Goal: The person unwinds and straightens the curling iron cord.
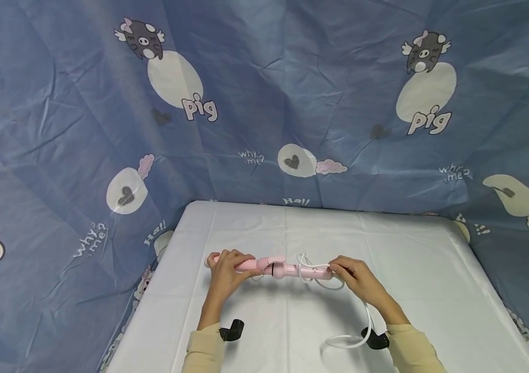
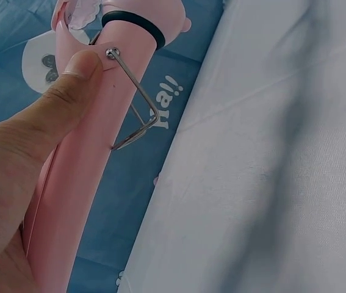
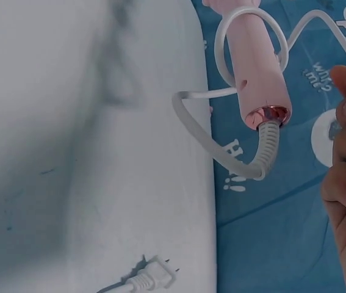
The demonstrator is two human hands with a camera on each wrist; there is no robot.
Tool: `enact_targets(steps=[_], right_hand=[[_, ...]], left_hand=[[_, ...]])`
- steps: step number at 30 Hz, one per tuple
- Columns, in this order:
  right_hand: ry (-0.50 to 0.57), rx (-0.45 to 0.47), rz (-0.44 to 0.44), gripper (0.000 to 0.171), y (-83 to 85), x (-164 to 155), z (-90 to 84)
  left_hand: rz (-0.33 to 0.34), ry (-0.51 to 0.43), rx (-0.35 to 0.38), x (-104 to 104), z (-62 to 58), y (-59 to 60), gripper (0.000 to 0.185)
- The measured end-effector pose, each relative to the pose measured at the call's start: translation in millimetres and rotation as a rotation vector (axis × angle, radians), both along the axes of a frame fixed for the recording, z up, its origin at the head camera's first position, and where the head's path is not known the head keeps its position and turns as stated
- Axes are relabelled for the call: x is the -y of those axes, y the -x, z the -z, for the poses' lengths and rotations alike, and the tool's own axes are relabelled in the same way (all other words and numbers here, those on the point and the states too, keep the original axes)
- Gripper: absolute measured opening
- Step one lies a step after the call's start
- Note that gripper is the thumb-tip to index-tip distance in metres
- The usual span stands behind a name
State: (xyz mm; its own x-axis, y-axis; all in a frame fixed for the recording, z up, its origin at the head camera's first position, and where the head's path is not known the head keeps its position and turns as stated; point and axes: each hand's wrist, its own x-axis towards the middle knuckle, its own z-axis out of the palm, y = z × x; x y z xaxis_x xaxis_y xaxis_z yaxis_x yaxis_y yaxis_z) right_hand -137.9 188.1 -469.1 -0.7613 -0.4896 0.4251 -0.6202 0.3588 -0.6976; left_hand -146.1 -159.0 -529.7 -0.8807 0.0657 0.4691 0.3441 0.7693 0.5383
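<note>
A pink curling iron (image 1: 316, 272) is held up lengthwise over the white table. My left hand (image 1: 225, 274) grips its barrel, and in the left wrist view the thumb (image 2: 78, 67) presses near the clamp's hinge. A bent wire stand (image 2: 151, 116) sticks out from the barrel there. White power cord (image 3: 191, 116) winds loosely around the handle (image 3: 261, 73) and leaves its end through a ribbed sleeve. Beside that end, my right hand (image 1: 359, 281) pinches the cord between curled fingers. The two-pin plug (image 3: 154, 274) shows low in the right wrist view.
A loop of cord (image 1: 346, 346) hangs below the right hand, over the near part of the white table (image 1: 264, 321). Blue cloth (image 1: 246, 103) printed with pigs and words surrounds the table at the back and sides. Black wrist mounts (image 1: 232, 330) sit on both wrists.
</note>
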Motion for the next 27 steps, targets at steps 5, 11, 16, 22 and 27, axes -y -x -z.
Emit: enact_targets(steps=[5,11,16,22,27], right_hand=[[0.013,-0.038,-0.001,0.016,2.8,0.5,2.3],[-0.008,-0.048,0.021,0.021,8.1,-1.0,7.6],[-0.026,-0.039,0.058,0.022,19.5,-7.4,28.9],[-0.028,-0.056,0.054,0.023,29.3,-14.8,43.5],[-0.037,-0.034,0.057,0.019,33.6,-17.7,47.5]], left_hand=[[-0.003,0.011,0.012,1.4,0.8,-0.5,0.044],[0.012,0.006,0.036,2.4,-0.4,-2.9,0.043],[0.015,0.013,0.046,3.3,0.4,-2.4,0.042],[0.025,0.007,0.025,3.7,2.4,-3.0,0.041],[0.039,-0.002,0.02,3.9,1.3,-2.9,0.04]])
